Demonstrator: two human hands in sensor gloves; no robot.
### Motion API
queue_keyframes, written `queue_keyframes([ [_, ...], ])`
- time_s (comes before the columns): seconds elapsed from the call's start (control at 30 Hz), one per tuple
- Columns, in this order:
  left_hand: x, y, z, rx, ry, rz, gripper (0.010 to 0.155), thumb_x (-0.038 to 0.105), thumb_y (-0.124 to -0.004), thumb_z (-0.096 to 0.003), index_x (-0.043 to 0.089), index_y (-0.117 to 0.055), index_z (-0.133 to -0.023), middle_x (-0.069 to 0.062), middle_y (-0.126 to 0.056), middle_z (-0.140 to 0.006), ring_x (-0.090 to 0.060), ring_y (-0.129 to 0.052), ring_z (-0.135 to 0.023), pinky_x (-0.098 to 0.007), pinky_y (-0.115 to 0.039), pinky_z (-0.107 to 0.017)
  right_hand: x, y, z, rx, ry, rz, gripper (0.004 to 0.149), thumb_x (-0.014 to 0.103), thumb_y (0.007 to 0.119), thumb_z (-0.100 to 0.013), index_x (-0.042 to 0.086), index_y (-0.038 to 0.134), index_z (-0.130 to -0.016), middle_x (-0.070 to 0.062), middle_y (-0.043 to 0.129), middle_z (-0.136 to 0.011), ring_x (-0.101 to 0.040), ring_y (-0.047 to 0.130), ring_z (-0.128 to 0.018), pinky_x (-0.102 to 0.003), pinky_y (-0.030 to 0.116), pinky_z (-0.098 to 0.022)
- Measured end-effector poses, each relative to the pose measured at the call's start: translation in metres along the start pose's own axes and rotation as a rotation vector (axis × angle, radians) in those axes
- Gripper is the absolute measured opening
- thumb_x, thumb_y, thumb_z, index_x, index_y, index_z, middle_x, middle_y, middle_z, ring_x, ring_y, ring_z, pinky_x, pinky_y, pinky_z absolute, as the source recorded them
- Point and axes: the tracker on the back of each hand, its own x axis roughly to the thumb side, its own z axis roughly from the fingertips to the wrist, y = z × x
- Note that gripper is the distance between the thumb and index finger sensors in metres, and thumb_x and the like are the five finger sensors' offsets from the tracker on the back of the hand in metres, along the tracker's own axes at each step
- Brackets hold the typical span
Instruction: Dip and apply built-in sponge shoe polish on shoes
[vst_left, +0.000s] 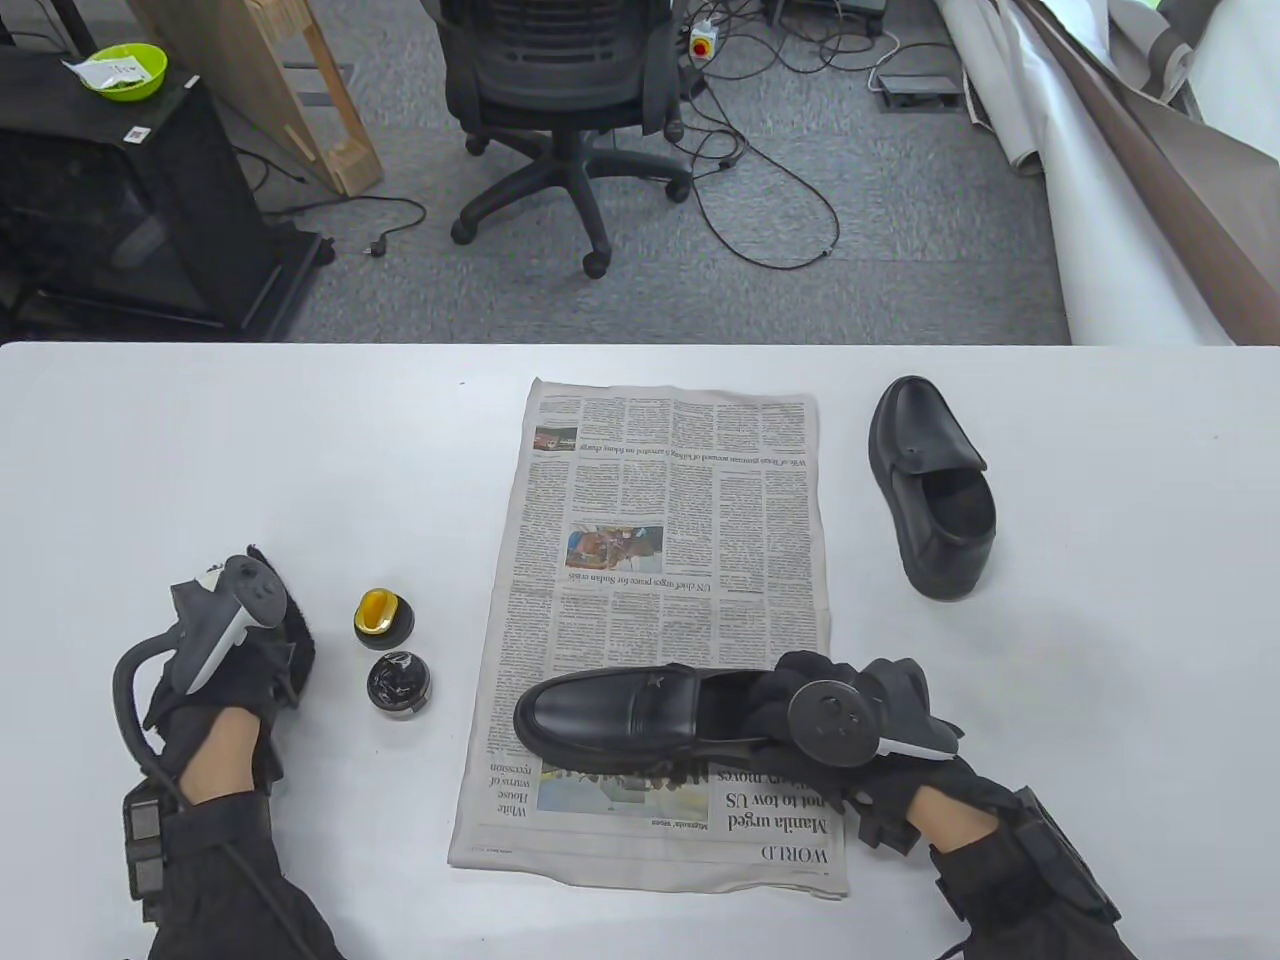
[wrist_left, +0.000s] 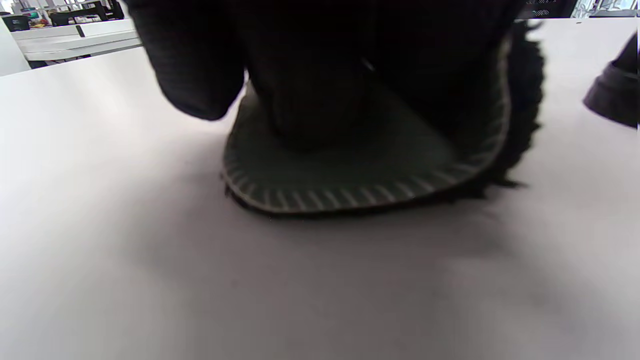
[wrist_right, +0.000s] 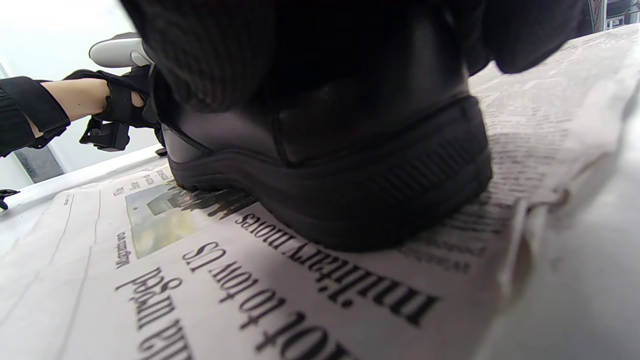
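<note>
Shoe (vst_left: 610, 715) on newspaper (vst_left: 660, 500), heel gripped by R hand (vst_left: 835, 730). L hand (vst_left: 230, 640) on cloth (wrist_left: 360, 185) on desk (vst_left: 200, 450); finger state unclear.

Left hand (vst_left: 235, 640) covers most of a fuzzy black pad (wrist_left: 380, 170); its grip is not discernible. Right hand (vst_left: 850, 720) hides the heel of the loafer (vst_left: 620, 710). In the left wrist view, a dark object (wrist_left: 612, 95) is cut off at the right edge, unidentifiable.
</note>
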Motion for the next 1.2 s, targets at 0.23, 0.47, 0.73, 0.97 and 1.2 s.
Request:
queue_keyframes([
  [0.23,0.002,0.006,0.005,0.123,-0.009,-0.037,0.047,0.035,-0.087,-0.0441,0.026,-0.073,-0.088,-0.007,-0.085,-0.09,-0.004,-0.102,-0.036,-0.036,-0.09,-0.051,-0.001,0.001,-0.001,-0.01,0.0,-0.032,0.039,0.051,0.081,-0.034,0.036,0.088,-0.069,0.004,0.073,-0.092,-0.044,0.066,-0.096,-0.056,0.066,-0.066],
  [0.47,0.012,0.052,0.052,0.373,-0.094,0.066,0.046,0.031,-0.083,-0.0458,0.025,-0.067,-0.089,-0.004,-0.097,-0.075,0.002,-0.106,-0.017,-0.031,-0.097,-0.035,-0.002,0.002,-0.001,-0.012,0.006,-0.041,0.039,0.051,0.081,-0.034,0.035,0.088,-0.069,0.004,0.073,-0.091,-0.044,0.067,-0.095,-0.056,0.067,-0.066],
  [0.73,0.08,0.075,0.141,0.375,-0.591,0.242,0.057,0.044,-0.086,-0.0433,0.028,-0.067,-0.094,0.0,-0.093,-0.072,0.001,-0.103,-0.024,-0.035,-0.093,-0.041,-0.003,0.002,-0.001,-0.009,0.006,-0.047,0.039,0.052,0.081,-0.034,0.035,0.088,-0.069,0.004,0.073,-0.091,-0.043,0.068,-0.095,-0.056,0.067,-0.066],
  [0.97,0.185,0.036,0.22,0.333,-0.94,0.112,0.058,0.046,-0.087,-0.0397,0.027,-0.069,-0.092,0.001,-0.094,-0.069,0.001,-0.103,-0.022,-0.034,-0.093,-0.041,-0.003,0.003,-0.001,-0.01,0.008,-0.049,0.039,0.053,0.081,-0.034,0.035,0.089,-0.067,0.003,0.072,-0.092,-0.044,0.064,-0.097,-0.057,0.065,-0.067],
  [1.2,0.229,0.011,0.24,0.3,-1.025,0.026,0.061,0.05,-0.087,-0.0379,0.028,-0.069,-0.092,0.002,-0.095,-0.065,-0.001,-0.101,-0.018,-0.035,-0.092,-0.041,-0.003,0.003,-0.002,-0.018,0.008,-0.064,0.039,0.054,0.081,-0.033,0.033,0.09,-0.066,0.003,0.073,-0.091,-0.044,0.067,-0.095,-0.056,0.067,-0.066],
])
